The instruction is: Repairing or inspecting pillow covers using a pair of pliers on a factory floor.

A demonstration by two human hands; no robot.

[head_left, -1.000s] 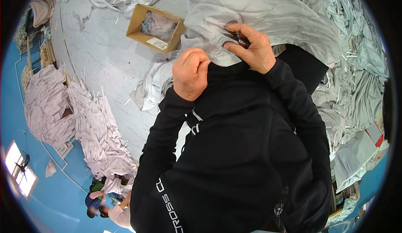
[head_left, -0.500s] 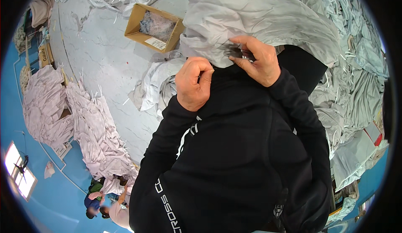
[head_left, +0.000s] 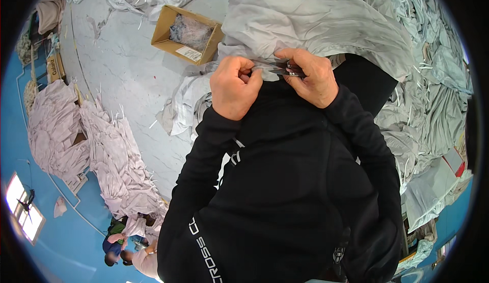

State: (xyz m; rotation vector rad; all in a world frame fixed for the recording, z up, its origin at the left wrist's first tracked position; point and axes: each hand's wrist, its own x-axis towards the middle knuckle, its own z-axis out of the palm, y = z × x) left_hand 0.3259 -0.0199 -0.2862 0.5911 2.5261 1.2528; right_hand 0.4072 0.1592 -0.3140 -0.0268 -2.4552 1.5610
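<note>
My right hand [head_left: 313, 79] is closed around a small pair of thread snips [head_left: 288, 70]. Their two dark blades are apart and point left, toward my other hand. The fingers of my left hand [head_left: 235, 87] are pinched at the near edge of a large light grey cloth [head_left: 305, 18], just off the blade tips. Any thread between the fingers is too fine to make out. The cloth spreads away from me in loose folds, and its near edge lies by the front of my black top.
An open cardboard box [head_left: 204, 56] with fluffy thread scraps stands at the far left of my hands. Grey cloth heaps [head_left: 428, 110] lie on the right. Pale garments [head_left: 112, 156] are piled on the left, with other people [head_left: 132, 255] beyond them at lower left.
My left hand has moved slightly up to the cloth edge. The snips have come forward and left between the hands, and their blades now show more clearly.
</note>
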